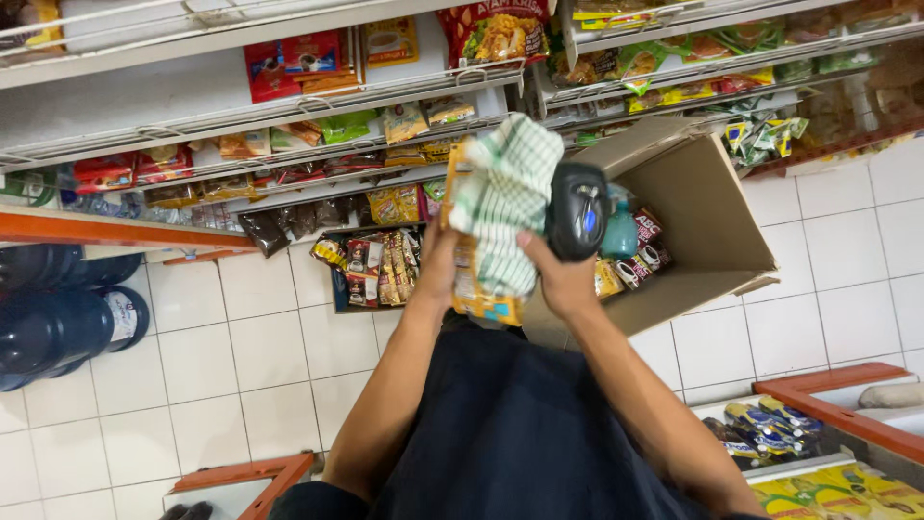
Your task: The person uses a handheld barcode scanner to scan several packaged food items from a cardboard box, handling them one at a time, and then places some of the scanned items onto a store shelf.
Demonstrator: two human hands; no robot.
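The person stands in a shop aisle and looks down at both hands, which are raised in front of the chest. The left hand holds an orange snack packet by its left edge, with the grip closed on it. A green and white checked cloth hangs over the front of this packet and covers most of it. The right hand is closed around a dark handheld scanner, which stands upright just beside the cloth, on its right side.

Behind the hands, an open cardboard box lies tilted on the white tiled floor, with small packets and a teal bottle inside. Wire shelves with many packets run along the top. Dark blue water jugs lie at the left, well apart from the hands.
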